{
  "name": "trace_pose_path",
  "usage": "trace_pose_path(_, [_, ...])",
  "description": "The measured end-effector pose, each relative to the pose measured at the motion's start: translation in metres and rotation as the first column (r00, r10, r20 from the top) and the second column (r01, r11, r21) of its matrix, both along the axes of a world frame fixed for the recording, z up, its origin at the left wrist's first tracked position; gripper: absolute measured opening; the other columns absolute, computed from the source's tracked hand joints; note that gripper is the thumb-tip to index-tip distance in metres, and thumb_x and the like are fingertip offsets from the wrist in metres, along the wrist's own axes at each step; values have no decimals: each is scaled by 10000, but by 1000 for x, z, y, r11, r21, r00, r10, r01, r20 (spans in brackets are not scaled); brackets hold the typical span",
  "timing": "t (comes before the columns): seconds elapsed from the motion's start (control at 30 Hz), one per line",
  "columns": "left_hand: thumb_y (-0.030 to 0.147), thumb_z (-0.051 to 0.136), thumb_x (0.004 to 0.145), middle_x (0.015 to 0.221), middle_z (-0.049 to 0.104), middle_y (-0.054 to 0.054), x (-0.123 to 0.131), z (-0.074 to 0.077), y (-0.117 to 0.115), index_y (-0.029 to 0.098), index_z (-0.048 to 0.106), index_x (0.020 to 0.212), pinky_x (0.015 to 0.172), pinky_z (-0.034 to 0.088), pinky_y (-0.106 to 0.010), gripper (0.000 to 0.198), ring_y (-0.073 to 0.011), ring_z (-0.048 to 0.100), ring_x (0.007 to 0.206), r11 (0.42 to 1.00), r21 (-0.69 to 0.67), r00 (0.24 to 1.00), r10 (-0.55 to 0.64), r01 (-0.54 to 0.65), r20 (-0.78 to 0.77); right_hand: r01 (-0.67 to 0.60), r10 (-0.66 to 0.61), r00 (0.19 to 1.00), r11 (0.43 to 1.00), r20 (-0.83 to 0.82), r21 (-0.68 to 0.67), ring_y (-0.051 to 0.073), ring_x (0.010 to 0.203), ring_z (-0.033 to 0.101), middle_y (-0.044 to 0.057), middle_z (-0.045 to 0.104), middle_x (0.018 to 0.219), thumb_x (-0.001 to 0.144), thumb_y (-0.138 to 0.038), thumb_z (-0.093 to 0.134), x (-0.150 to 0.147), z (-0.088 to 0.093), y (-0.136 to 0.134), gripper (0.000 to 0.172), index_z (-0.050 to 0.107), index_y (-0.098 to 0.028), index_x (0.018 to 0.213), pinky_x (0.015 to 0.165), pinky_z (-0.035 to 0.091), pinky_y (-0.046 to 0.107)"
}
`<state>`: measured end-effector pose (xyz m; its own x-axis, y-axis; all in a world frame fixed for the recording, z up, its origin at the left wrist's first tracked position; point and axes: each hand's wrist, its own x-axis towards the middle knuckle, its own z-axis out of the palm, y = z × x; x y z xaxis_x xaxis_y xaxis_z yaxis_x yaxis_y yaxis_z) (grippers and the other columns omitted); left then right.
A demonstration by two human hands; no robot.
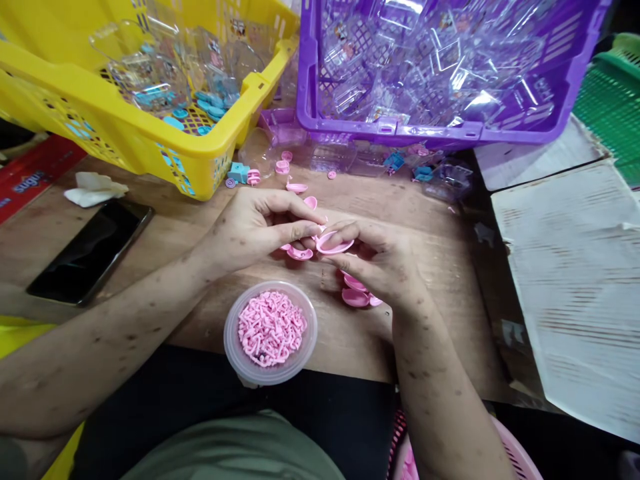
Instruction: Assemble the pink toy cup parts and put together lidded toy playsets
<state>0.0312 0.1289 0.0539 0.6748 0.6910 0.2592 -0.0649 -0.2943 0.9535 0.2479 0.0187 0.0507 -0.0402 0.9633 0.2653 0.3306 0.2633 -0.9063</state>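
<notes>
While both forearms reach in from the lower corners and converge above the table [445, 267], the two hands meet just beyond a round tub. The left hand [263, 223] points rightward, back of the hand up, its thumb and index finger extended and nearly together at the tips. That pinch has hold of a small pink part [323, 229], mostly covered by the fingertips, so its shape cannot be told. The remaining left fingers curl beneath.

The right hand [383, 257] angles up and leftward, wrist lifted, thumb along the near side and index finger bent over the hollow. Closed to a narrow grip, it holds a pink oval piece [330, 250], tilted with its hollow facing the wearer. The oval piece sits between the hands, close against the left fingertips.

Under the right hand lie several pink shells [355, 297]; other pink pieces [300, 255] lie just past the left fingertips. Nearer the body, the round tub [311, 333] stands at the table edge, holding a heap of thin pink parts [273, 327]. A black phone [93, 253] lies left of the left hand. Further out stand a yellow basket [120, 120] and, right of it, a purple basket [430, 132] holding clear cases [450, 60].
</notes>
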Motion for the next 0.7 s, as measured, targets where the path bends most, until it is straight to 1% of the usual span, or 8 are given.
trace_pose_path(0.1, [359, 911, 937, 1021, 883, -36, -2, -2, -2, 266, 888, 998, 839, 692, -310, 113, -206, 832, 917, 999, 13, 999, -33, 33, 19, -13, 13, 1000, 999, -4, 29, 256, 988, 845, 76, 878, 1016, 950, -606, 904, -1, 2, 0, 365, 837, -251, 900, 915, 704, 403])
trace_pose_path(0.23, [413, 899, 944, 1044, 872, -33, -3, -2, -6, 292, 878, 1001, 878, 690, -354, 135, -242, 832, 975, 1000, 12, 1000, -24, 25, -11, -2, 7, 998, 996, -56, 85, 267, 1024, 852, 62, 881, 1029, 950, -602, 906, -3, -3, 1, 343, 837, -270, 899, 999, 707, 446])
trace_pose_path(0.37, [401, 863, 977, 1029, 860, -24, -1, -1, -11, 304, 877, 1024, 865, 663, -369, 109, -240, 810, 954, 998, 53, 1000, 26, -26, 7, -17, 40, 989, 987, -141, 163, 254, 1033, 847, 39, 873, 1065, 995, -474, 896, -8, -12, 4, 197, 833, -296, 937, 1010, 699, 448])
trace_pose_path(0.43, [357, 849, 987, 1020, 851, -16, 0, 0, -10, 311, 880, 1028, 885, 643, -365, 69, -225, 791, 956, 992, 119, 999, 39, -41, 17, -30, 47, 992, 989, -117, 148, 244, 1078, 835, 32, 859, 1086, 1001, -435, 895, -6, -11, 4, 157, 824, -298, 971, 1038, 681, 427])
trace_pose_path(0.5, [335, 830, 1000, 1054, 848, -17, -2, 1, -7, 313, 879, 1039, 925, 628, -366, 67, -221, 779, 1000, 980, 195, 999, 43, -42, 0, -34, 39, 997, 996, -67, 78, 249, 1113, 822, 35, 839, 1135, 971, -474, 919, 1, -6, 3, 241, 801, -301, 1091, 1026, 679, 411])
trace_pose_path(0.53, [336, 820, 1008, 1082, 847, -20, -3, 1, -4, 310, 877, 1053, 947, 621, -372, 77, -224, 775, 1026, 971, 233, 998, 59, -53, -18, -8, 10, 999, 999, -39, 43, 250, 1108, 818, 40, 827, 1156, 966, -506, 914, 7, -2, 2, 323, 775, -305, 1177, 992, 685, 401])
trace_pose_path(0.6, [358, 804, 1023, 1127, 849, -26, -6, -1, 5, 303, 872, 1079, 977, 609, -390, 104, -235, 767, 1045, 945, 311, 991, 128, -106, -50, 136, -137, 990, 990, 43, 25, 247, 1067, 806, 52, 803, 1164, 997, -541, 857, 26, 6, -2, 413, 709, -309, 1304, 909, 684, 383])
trace_pose_path(0.7, [398, 785, 1029, 1105, 850, -48, -7, -7, 21, 275, 864, 1088, 957, 591, -402, 157, -242, 755, 982, 886, 442, 970, 212, -141, -116, 417, -422, 862, 905, 282, 79, 235, 987, 764, 64, 777, 1117, 1024, -438, 770, 61, 6, -9, 229, 707, -280, 1178, 840, 646, 372])
